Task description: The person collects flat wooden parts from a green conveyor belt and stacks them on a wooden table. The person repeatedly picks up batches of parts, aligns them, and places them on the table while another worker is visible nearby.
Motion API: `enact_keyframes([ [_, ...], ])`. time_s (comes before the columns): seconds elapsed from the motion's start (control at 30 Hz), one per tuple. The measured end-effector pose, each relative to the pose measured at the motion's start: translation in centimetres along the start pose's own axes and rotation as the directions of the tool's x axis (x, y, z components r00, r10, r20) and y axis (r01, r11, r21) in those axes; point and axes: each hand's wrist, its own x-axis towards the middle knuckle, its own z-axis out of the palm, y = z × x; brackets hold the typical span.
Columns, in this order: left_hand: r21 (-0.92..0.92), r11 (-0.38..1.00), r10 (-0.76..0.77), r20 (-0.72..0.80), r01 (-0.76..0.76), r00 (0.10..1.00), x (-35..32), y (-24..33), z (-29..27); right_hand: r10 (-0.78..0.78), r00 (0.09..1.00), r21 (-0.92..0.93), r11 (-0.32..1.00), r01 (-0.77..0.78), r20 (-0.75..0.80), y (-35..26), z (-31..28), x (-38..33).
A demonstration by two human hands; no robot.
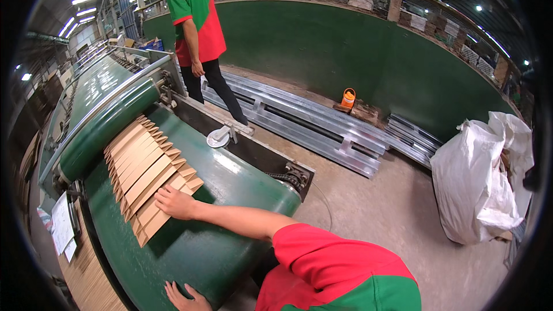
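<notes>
Flat folded brown cardboard pieces (148, 166) overlap like shingles in a row on the green conveyor belt (222, 167). Pointed folded flaps stick out along both sides of the row. My right hand (175, 202) lies palm down on the nearest pieces, its bent fingers slightly apart and its thumb hidden. Lower down, my left hand (187, 298) is over the belt's near end with fingers spread, holding nothing; the frame edge cuts it off at the wrist. The far end of the row reaches a large green roller (109, 129).
A metal-framed conveyor (99, 83) runs far back. Beyond its side stands a co-worker (199, 23). Steel beams (305, 124) lie along a green wall (322, 52), with an orange jug (348, 99) nearby. A white sack (478, 178) stands right; papers (62, 224) hang left.
</notes>
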Motion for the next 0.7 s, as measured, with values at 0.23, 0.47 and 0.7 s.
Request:
enact_keyframes([
  [0.23,-0.117,0.987,-0.112,0.009,0.113,0.994,-1.1,-1.1,1.3,-0.010,0.993,0.083,0.997,0.000,0.119,-0.1,1.8,-0.5],
  [0.47,-0.127,0.985,-0.121,-0.020,0.117,0.992,-1.6,-1.3,1.3,-0.063,0.971,0.086,0.995,0.044,0.231,1.4,-1.7,0.4],
  [0.7,-0.154,0.980,-0.131,-0.005,0.129,0.991,-4.3,-0.5,0.3,-0.129,0.982,0.081,0.990,0.118,0.141,1.4,-3.7,-1.4],
])
